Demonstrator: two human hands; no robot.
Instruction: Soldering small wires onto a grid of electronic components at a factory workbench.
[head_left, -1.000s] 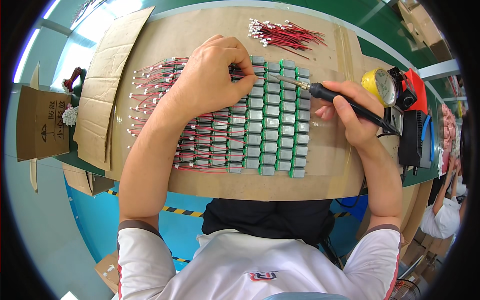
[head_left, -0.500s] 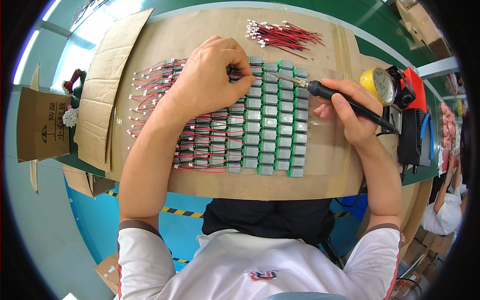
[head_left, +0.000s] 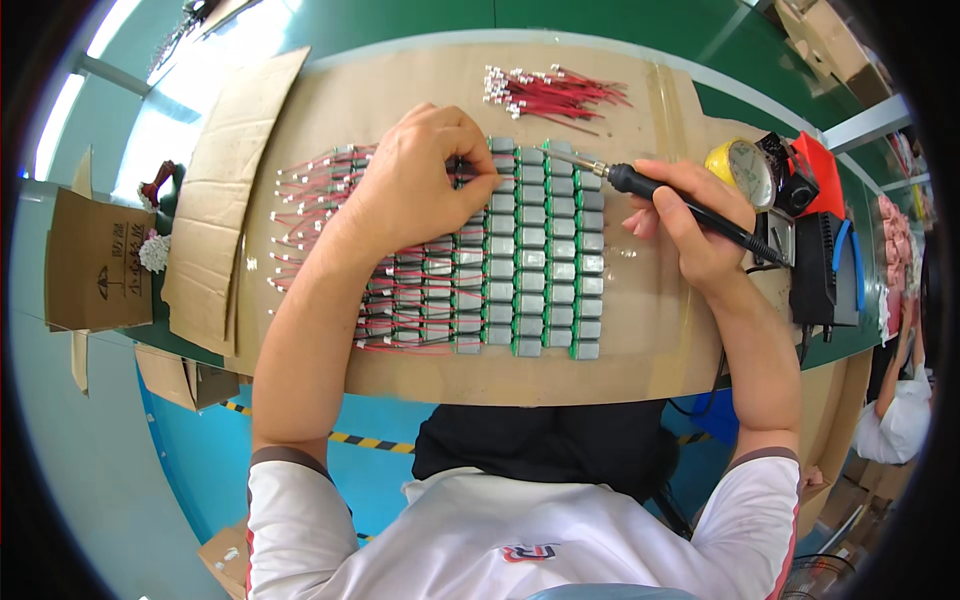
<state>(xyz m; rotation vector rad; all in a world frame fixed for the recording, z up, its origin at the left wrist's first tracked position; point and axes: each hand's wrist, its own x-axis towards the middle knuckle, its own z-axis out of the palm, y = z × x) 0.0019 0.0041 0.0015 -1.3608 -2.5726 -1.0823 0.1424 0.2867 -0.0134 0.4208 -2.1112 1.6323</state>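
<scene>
My left hand (head_left: 425, 175) is closed in a pinch over the upper rows of small grey modules with green circuit boards (head_left: 531, 260). Between thumb and forefinger is a thin wire lead, mostly hidden by the fingers. In my right hand (head_left: 700, 215) is a soldering iron (head_left: 690, 205) with a black handle, gripped like a pen. Its metal tip points left, over the top of the module columns and a short way from my left fingertips. Red and black wire leads with white connectors (head_left: 310, 215) fan out from the left-hand modules, partly under my left forearm.
A pile of loose red and black leads (head_left: 550, 95) lies at the far side of the cardboard-covered table (head_left: 640, 330). At right stand a yellow tape roll (head_left: 745, 170), a black box-shaped unit (head_left: 822, 270) and blue-handled pliers (head_left: 850, 265). A cardboard flap (head_left: 225, 200) rises at left.
The soldering iron's tip has drawn slightly right, away from my left fingertips. My left hand keeps its pinch at about the same modules. The whole view has shifted a little.
</scene>
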